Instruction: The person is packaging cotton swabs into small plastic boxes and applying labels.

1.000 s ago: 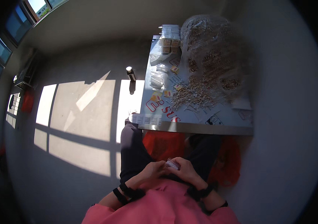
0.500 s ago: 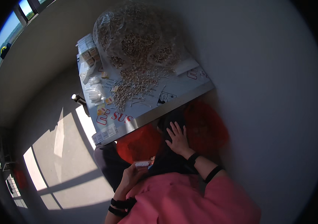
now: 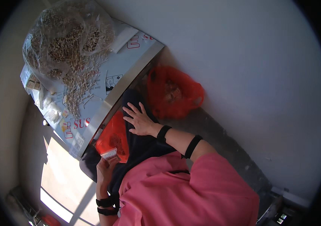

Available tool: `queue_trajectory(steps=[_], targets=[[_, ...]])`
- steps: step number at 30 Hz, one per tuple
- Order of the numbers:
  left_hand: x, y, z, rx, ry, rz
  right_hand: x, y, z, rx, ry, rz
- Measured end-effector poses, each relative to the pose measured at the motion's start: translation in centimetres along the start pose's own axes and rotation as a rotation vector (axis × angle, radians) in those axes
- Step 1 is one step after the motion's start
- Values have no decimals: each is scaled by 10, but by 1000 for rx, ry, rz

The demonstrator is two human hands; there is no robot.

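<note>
My left hand (image 3: 106, 168) is closed on a small clear plastic packet (image 3: 110, 154) with pale, reddish contents too small to make out. The packet is in front of a red plastic bag (image 3: 113, 132) between my legs. Over my dark-trousered right leg (image 3: 132, 98) my right hand (image 3: 140, 122) lies with fingers spread, holding nothing. Beyond both hands, on the table (image 3: 104, 98), a heap of cotton swabs (image 3: 78, 81) spills from a large clear plastic bag (image 3: 70, 34).
To the right of my leg a second red plastic bag (image 3: 190, 90) has small packets inside. White bundles (image 3: 51, 111) and small boxes (image 3: 33, 83) are along the table's left side. The table's metal edge (image 3: 130, 83) runs close to my knees, and a pale wall (image 3: 243, 75) rises at right.
My view has turned to the right, so the table sits farther left and the right-hand red bag shows more fully. My left hand still holds the packet; my right hand stays spread on my leg.
</note>
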State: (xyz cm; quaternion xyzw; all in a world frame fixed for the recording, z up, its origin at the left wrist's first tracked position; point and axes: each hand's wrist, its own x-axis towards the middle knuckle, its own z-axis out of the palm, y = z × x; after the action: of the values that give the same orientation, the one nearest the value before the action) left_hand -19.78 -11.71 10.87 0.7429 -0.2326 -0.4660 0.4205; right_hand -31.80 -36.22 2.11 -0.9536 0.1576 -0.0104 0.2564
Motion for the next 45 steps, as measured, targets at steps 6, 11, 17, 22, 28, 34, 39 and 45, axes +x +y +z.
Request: queue_trajectory(steps=[6, 11, 17, 22, 28, 34, 39, 45], targets=[[9, 11, 1, -105, -7, 25, -11, 41, -19, 189, 23, -81], [6, 22, -2, -183, 30, -26, -36, 78, -44, 133, 162, 327], [16, 27, -12, -231, 92, 50, -63, 74, -56, 348, 122, 411], [10, 44, -24, -424, 231, 146, -58, 37, -14, 321, -8, 254], [-8, 67, -24, -561, 299, 225, -37, 36, -38, 136, -245, 222], [-30, 78, -30, -601, 365, 344, -21, 11, -42, -34, -253, 169], [-49, 83, -39, -604, 375, 357, -10, 4, -42, -124, -322, 219], [-64, 81, -48, -725, 448, 419, 12, -50, -72, 277, -80, -94]])
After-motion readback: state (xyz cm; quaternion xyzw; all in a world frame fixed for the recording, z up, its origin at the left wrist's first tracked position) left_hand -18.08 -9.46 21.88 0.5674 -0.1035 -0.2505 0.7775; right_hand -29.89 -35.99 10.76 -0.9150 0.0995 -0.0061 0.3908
